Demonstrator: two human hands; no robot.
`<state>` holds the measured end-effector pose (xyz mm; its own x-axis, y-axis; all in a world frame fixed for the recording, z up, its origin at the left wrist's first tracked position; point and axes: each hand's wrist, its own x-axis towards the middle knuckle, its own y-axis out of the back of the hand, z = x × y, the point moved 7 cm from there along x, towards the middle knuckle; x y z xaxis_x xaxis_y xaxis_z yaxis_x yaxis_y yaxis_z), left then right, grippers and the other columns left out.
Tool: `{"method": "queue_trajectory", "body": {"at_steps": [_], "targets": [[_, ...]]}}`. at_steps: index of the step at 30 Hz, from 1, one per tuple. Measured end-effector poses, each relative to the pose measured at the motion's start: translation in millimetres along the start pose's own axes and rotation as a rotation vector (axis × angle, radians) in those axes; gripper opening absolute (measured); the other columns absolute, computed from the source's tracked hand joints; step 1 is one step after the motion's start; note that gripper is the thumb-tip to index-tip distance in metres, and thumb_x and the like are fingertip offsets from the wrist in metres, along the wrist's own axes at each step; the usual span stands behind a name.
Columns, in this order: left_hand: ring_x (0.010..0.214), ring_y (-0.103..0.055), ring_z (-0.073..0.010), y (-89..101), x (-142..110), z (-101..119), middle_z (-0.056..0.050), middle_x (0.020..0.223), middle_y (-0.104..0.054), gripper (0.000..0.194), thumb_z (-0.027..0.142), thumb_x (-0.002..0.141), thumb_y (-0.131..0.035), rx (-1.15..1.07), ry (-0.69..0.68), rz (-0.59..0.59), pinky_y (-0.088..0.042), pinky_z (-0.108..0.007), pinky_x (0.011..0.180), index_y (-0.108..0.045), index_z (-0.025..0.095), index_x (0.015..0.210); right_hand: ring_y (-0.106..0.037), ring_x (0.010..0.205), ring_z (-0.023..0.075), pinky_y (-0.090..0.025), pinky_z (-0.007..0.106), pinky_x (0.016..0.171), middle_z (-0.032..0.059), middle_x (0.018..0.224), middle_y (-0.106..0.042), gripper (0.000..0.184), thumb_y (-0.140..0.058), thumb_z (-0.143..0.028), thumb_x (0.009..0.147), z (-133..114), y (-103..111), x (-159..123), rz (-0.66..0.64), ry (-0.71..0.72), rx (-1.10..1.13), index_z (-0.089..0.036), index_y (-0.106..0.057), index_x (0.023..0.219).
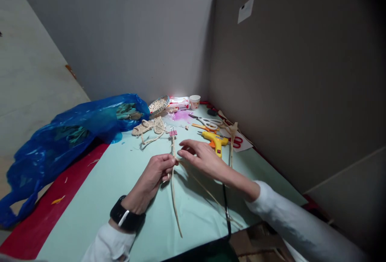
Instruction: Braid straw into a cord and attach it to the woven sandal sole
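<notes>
Your left hand (pixel 163 166) pinches the braid (pixel 173 146) mid-desk (pixel 90 213), fingertips closed on it; your right hand (pixel 201 155) is half open beside it, apparently holding nothing. If that pinch slackens or the clip (pixel 173 133) slips, the braid could loosen. The loose strand (pixel 208 191) crosses the cable (pixel 224 199) by the near edge, so pulling might snag it. The glue gun (pixel 221 139) crowds your right hand; more room lies toward the left edge.
</notes>
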<state>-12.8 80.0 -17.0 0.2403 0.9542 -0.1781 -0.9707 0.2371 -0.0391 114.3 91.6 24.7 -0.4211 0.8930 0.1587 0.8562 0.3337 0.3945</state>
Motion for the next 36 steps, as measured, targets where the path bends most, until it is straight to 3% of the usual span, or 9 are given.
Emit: {"method": "queue_trajectory", "body": {"at_steps": [3, 8, 12, 18, 23, 29, 32, 35, 36], "targets": [[0.044, -0.028, -0.0067, 0.9, 0, 1, 0.007, 0.052, -0.037, 0.015, 0.028, 0.073, -0.057, 0.105, 0.002, 0.015, -0.021, -0.022, 0.043, -0.051, 0.017, 0.064, -0.049, 0.057, 0.0113, -0.039, 0.023, 0.054, 0.0006, 0.065, -0.054, 0.024, -0.051, -0.032, 0.088, 16, -20, 11, -0.229, -0.126, 0.186, -0.014, -0.057, 0.072], [0.042, -0.032, -0.0099, 2.8, -2, 7, 0.006, 0.044, -0.041, 0.019, 0.029, 0.076, -0.054, 0.370, -0.032, 0.072, -0.022, -0.024, 0.045, -0.054, 0.018, 0.060, -0.025, 0.042, 0.0060, -0.019, 0.021, 0.039, -0.0070, 0.054, -0.033, 0.027, -0.050, -0.032, 0.085, 33, -37, 9, -0.258, -0.205, 0.324, -0.017, -0.048, 0.063], [0.048, -0.037, -0.0129, 5.5, -8, 22, 0.004, 0.044, -0.043, 0.030, 0.031, 0.078, -0.054, 0.613, -0.096, 0.115, -0.025, -0.027, 0.051, -0.053, 0.019, 0.051, -0.023, 0.041, 0.0058, -0.014, 0.024, 0.040, -0.0070, 0.049, -0.035, 0.028, -0.052, -0.030, 0.084, 33, -31, 4, -0.200, -0.190, 0.356, -0.016, -0.049, 0.060], [0.054, -0.047, -0.0170, 3.5, -18, 36, 0.002, 0.050, -0.051, 0.031, 0.031, 0.084, -0.044, 0.849, -0.141, 0.165, -0.030, -0.028, 0.056, -0.057, 0.021, 0.058, -0.025, 0.044, 0.0048, -0.013, 0.025, 0.045, -0.0051, 0.051, -0.044, 0.026, -0.058, -0.026, 0.081, 27, -27, 3, -0.150, -0.152, 0.405, -0.013, -0.057, 0.059], [0.062, -0.059, -0.0221, -20.4, -26, 26, -0.008, 0.067, -0.067, 0.030, 0.024, 0.089, -0.037, 1.041, -0.199, 0.210, -0.032, -0.031, 0.061, -0.062, 0.019, 0.074, -0.029, 0.048, 0.0063, -0.015, 0.023, 0.045, -0.0044, 0.050, -0.045, 0.018, -0.062, -0.026, 0.076, 37, -29, 2, -0.094, -0.220, 0.513, -0.010, -0.070, 0.075], [0.064, -0.066, -0.0261, -50.4, -32, 13, -0.014, 0.080, -0.072, 0.033, 0.011, 0.089, -0.033, 1.402, -0.284, 0.123, -0.029, -0.033, 0.057, -0.065, 0.014, 0.093, -0.038, 0.050, 0.0064, -0.017, 0.022, 0.046, 0.0065, 0.074, -0.066, 0.032, -0.064, -0.033, 0.074, 42, -36, -1, -0.118, -0.322, 0.649, -0.009, -0.071, 0.094], [0.058, -0.060, -0.0221, -40.3, -36, 28, -0.008, 0.069, -0.069, 0.030, 0.023, 0.091, -0.040, 1.281, -0.355, 0.178, -0.029, -0.032, 0.057, -0.063, 0.020, 0.074, -0.029, 0.046, 0.0051, -0.015, 0.023, 0.045, 0.0022, 0.065, -0.062, 0.030, -0.065, -0.032, 0.071, 41, -34, 0, -0.090, -0.302, 0.662, -0.009, -0.071, 0.089], [0.062, -0.053, -0.0207, -6.6, -34, 47, -0.003, 0.062, -0.059, 0.030, 0.032, 0.086, -0.049, 0.903, -0.368, 0.397, -0.032, -0.031, 0.062, -0.056, 0.022, 0.059, -0.022, 0.045, 0.0056, -0.012, 0.024, 0.044, -0.0009, 0.060, -0.057, 0.026, -0.063, -0.028, 0.070, 37, -31, 0, -0.095, -0.270, 0.658, -0.009, -0.070, 0.086], [0.068, -0.052, -0.0209, 2.2, -28, 45, -0.003, 0.069, -0.060, 0.021, 0.032, 0.083, -0.053, 0.722, -0.303, 0.383, -0.033, -0.030, 0.064, -0.059, 0.022, 0.066, -0.021, 0.046, 0.0060, -0.012, 0.024, 0.044, -0.0016, 0.058, -0.055, 0.023, -0.062, -0.027, 0.070, 35, -31, 0, -0.109, -0.261, 0.654, -0.010, -0.070, 0.084]]}}
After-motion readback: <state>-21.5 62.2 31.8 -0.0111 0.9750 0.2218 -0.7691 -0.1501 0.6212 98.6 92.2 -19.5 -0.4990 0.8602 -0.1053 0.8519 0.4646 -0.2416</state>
